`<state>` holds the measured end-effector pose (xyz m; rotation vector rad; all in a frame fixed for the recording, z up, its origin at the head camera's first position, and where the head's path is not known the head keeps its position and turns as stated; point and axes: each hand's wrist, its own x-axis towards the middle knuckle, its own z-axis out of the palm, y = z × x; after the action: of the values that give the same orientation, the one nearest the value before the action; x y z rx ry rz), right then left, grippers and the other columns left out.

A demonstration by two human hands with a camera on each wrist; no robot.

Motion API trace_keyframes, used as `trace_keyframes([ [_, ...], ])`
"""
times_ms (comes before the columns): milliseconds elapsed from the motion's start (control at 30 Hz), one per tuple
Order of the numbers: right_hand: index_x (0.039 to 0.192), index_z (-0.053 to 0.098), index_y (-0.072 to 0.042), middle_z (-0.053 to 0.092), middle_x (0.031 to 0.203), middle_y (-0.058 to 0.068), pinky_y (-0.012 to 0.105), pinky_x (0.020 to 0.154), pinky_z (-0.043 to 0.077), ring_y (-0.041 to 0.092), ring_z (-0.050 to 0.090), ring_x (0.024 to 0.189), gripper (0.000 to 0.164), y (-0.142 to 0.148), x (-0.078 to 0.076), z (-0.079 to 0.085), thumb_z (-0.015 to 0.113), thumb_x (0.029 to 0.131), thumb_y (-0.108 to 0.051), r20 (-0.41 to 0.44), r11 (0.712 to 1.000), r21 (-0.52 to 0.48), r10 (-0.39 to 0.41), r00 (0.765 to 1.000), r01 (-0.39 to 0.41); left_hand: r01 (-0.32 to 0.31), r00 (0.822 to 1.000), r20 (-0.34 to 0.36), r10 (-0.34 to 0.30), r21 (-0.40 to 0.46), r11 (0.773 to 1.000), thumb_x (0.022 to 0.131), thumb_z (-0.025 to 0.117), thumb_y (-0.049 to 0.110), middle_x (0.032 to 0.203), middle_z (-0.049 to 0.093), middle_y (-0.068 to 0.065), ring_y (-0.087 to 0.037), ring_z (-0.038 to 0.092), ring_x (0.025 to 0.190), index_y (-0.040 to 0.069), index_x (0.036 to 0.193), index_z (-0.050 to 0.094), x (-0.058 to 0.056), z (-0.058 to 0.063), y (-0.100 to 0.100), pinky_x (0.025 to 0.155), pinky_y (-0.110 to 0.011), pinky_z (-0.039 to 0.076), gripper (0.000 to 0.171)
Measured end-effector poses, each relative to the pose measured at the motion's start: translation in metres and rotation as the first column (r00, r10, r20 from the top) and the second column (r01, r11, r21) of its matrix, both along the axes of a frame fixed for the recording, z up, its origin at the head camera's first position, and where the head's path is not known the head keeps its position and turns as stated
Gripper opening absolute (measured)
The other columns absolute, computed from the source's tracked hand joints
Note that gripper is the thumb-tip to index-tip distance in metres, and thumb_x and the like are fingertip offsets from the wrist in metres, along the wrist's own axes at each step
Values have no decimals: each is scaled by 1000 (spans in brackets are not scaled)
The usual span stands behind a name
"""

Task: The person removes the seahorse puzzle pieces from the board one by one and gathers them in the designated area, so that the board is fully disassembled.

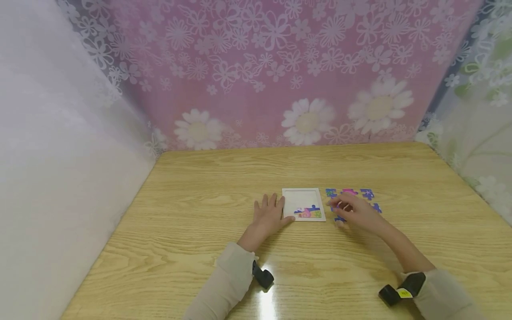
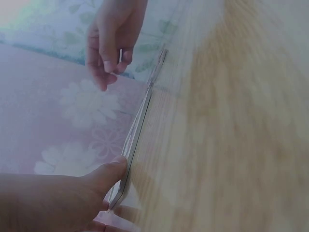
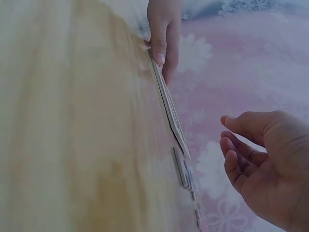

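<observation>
A small square puzzle board (image 1: 301, 190) with a white rim lies on the table, a few joined colourful pieces (image 1: 313, 213) in its lower right part. My left hand (image 1: 270, 217) rests at its left side, fingers spread, thumb on the lower left corner; in the left wrist view the thumb (image 2: 112, 173) presses the board's edge. My right hand (image 1: 362, 214) hovers over loose puzzle pieces (image 1: 366, 194) right of the board, fingers loosely bent. The right wrist view shows a gap between thumb and index finger (image 3: 236, 145), with no piece visible there. The hand hides some pieces.
The wood-grain table (image 1: 192, 191) stretches around the board on every side. Behind it hangs a pink flowered curtain (image 1: 248, 106), with a pale wall (image 1: 72, 146) at left and a flowered sheet (image 1: 484, 146) at right. Both wrists wear black cameras (image 1: 263, 276).
</observation>
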<state>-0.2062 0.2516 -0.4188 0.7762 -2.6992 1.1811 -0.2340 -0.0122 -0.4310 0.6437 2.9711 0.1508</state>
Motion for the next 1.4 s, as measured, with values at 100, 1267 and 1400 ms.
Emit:
trace_keyframes([
  [100, 106, 63, 0, 59, 90, 3, 29, 68, 49, 15, 55, 80, 17, -9, -5, 6, 57, 90, -4, -2, 999, 23, 22, 1000, -22, 1, 1000, 2, -1, 5, 1000, 89, 43, 59, 147, 24, -14, -37, 19, 133, 14, 145, 29, 0, 0, 0, 101, -57, 21, 73],
  [1267, 106, 62, 1, 57, 90, 6, 31, 66, 46, 19, 53, 79, 19, -52, -41, -5, 59, 87, 2, 224, 991, 37, 115, 968, -127, -18, 1000, 10, 18, -8, 1000, 88, 43, 59, 147, 25, -13, -36, 19, 133, 14, 144, 31, -3, 0, 1, 101, -56, 21, 73],
  [1400, 107, 61, 1, 57, 90, 5, 31, 66, 46, 18, 53, 79, 22, -51, -40, -9, 63, 86, -2, 229, 991, 53, 110, 967, -125, -14, 1000, 2, 14, -16, 1000, 88, 42, 59, 147, 26, -13, -36, 19, 133, 14, 144, 30, -4, -1, 1, 101, -56, 21, 73],
])
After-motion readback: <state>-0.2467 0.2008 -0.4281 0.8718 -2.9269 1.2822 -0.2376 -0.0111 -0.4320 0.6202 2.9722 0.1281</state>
